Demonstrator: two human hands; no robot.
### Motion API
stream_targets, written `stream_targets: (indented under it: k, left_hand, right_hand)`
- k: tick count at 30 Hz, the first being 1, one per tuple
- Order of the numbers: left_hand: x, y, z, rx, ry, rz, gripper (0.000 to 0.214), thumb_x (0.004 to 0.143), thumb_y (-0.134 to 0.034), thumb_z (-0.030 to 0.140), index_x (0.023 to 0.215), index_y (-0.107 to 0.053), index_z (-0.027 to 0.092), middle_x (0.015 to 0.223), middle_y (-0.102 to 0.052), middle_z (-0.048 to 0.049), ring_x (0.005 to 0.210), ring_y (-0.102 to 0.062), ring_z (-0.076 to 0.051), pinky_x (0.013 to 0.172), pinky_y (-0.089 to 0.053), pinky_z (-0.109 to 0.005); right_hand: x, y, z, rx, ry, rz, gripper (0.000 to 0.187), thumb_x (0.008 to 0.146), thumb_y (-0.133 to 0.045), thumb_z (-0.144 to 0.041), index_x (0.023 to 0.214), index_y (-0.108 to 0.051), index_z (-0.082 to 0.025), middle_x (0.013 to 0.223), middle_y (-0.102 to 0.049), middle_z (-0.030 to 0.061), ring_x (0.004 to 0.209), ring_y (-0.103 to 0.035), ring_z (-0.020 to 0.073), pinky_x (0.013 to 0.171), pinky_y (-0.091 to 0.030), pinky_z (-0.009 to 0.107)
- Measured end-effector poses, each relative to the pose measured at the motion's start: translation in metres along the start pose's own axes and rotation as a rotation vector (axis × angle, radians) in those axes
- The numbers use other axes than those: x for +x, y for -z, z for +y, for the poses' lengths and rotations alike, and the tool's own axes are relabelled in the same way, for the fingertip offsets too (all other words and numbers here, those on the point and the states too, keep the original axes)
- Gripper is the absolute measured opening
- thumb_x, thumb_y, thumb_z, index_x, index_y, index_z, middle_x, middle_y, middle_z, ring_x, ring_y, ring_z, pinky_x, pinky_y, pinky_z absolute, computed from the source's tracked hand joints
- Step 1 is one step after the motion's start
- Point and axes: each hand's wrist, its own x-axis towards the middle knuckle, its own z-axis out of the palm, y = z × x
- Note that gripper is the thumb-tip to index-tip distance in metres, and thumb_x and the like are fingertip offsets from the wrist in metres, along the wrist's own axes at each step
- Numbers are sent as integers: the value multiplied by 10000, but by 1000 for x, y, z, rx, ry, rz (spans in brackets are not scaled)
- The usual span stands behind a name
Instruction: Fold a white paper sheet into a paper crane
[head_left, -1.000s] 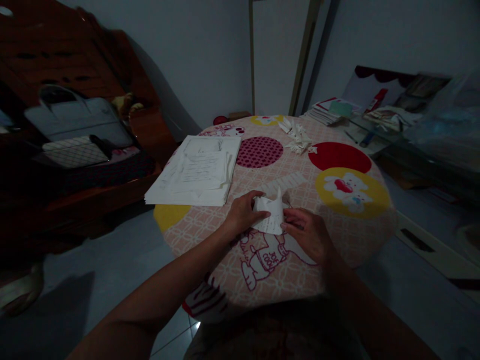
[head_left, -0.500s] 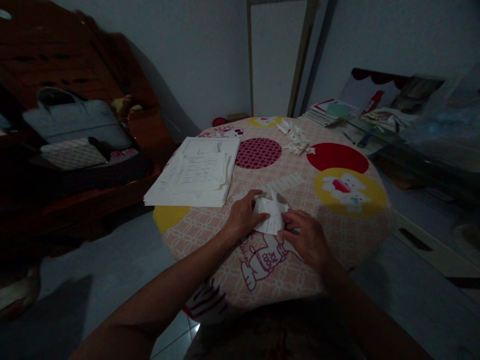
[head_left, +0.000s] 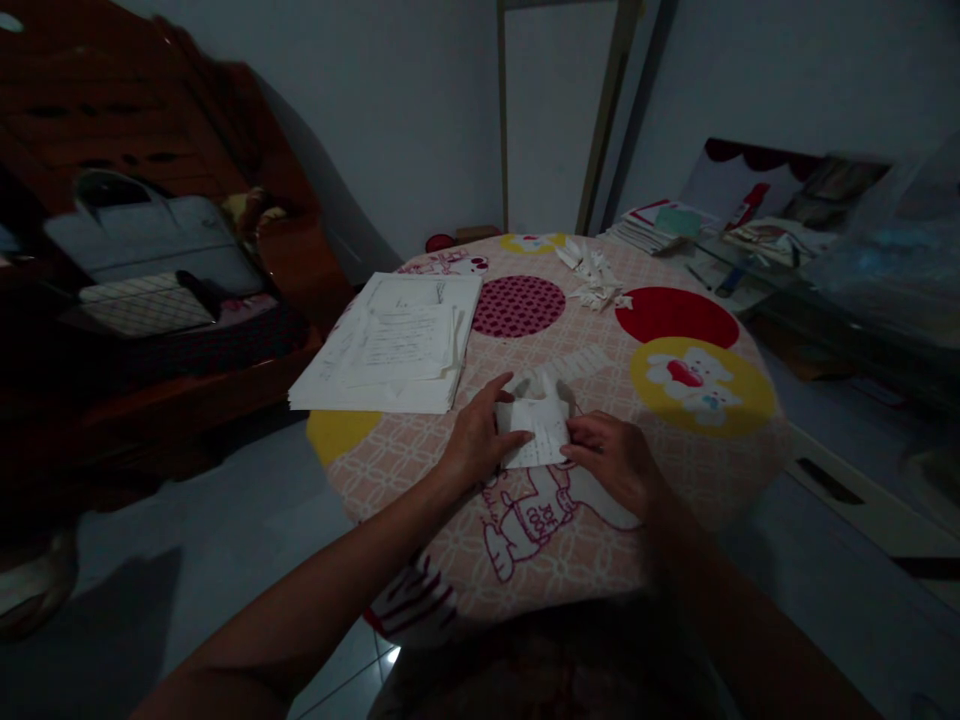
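A small folded piece of white paper with writing on it lies on the round table, which has a pink patterned cloth. My left hand presses on the paper's left edge with its fingers bent over it. My right hand pinches the paper's right edge. Both hands rest on the cloth near the table's front.
A stack of white sheets lies at the table's left. Small folded paper pieces sit at the far side. A grey bag rests on dark wooden furniture at left. Books and clutter stand at right.
The paper's raised flap has been pushed down flatter onto the table. Both hands stayed on it, shifting only slightly.
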Motion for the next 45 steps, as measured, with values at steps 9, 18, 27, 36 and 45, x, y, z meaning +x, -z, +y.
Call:
stream_targets:
  k: [9, 18, 27, 36, 45]
  left_hand:
    - [9, 1, -4, -305, 90, -131, 804, 674, -728, 225, 1407, -399, 202, 1233, -552, -116, 783, -602, -141, 664, -510, -261]
    - [11, 3, -3, -301, 108, -110, 730, 647, -701, 170, 1345, -490, 187, 1138, -563, -79, 783, -565, -125, 656, -473, -222]
    - [12, 4, 3, -528, 209, -139, 494, 682, -710, 204, 1156, -587, 138, 1032, -671, -87, 768, -614, -142, 672, -499, -252]
    - [9, 5, 7, -535, 251, -128, 457, 676, -702, 240, 1113, -618, 137, 1000, -688, -76, 732, -634, -145, 645, -515, -256]
    - [-10, 5, 15, -411, 401, -162, 364, 658, -707, 287, 979, -623, 137, 562, -569, 42, 403, -464, -79, 389, -346, -182]
  right_hand:
    - [8, -4, -6, -44, 3, 45, 52, 758, -677, -209, 798, -694, -180, 782, -656, 35, 709, -632, 165, 637, -524, 293]
    - [-2, 3, 10, 183, -79, 23, 178, 755, -648, -217, 915, -721, -191, 897, -707, 61, 788, -699, 195, 724, -569, 323]
    - [-9, 2, -9, -54, 4, 44, 178, 708, -674, -85, 841, -700, -201, 886, -665, 42, 753, -628, 173, 695, -534, 314]
    - [-9, -5, -5, -127, 30, 115, 78, 819, -619, -184, 859, -683, -202, 836, -650, 42, 767, -611, 186, 708, -495, 318]
    - [5, 15, -3, -147, 107, -68, 121, 793, -638, -123, 830, -723, -201, 825, -678, 34, 758, -626, 169, 712, -475, 292]
